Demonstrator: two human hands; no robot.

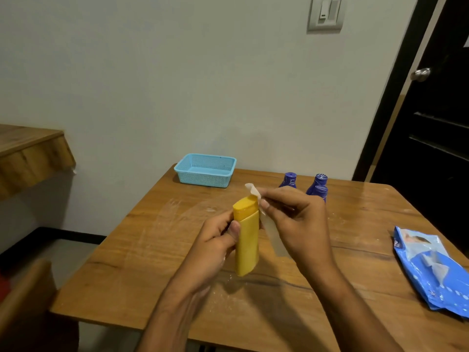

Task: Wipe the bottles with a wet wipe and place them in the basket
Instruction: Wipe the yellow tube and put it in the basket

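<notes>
My left hand (218, 235) grips a yellow bottle (247, 240) upright above the wooden table (142, 250), cap up. My right hand (291, 219) pinches a white wet wipe (253, 191) against the right side of the bottle's cap; the rest of the wipe hangs down under the hand. Two blue bottles (290, 179) (319, 186) stand behind my right hand, partly hidden by it. A light blue perforated basket (205, 170) sits at the table's far edge by the wall, with nothing visible in it.
A blue pack of wet wipes (431, 265) lies at the table's right edge. White smears and specks mark the tabletop. A wooden shelf (30, 153) juts out at left, a dark door (436, 118) stands at right, and a chair back (22, 295) is at lower left.
</notes>
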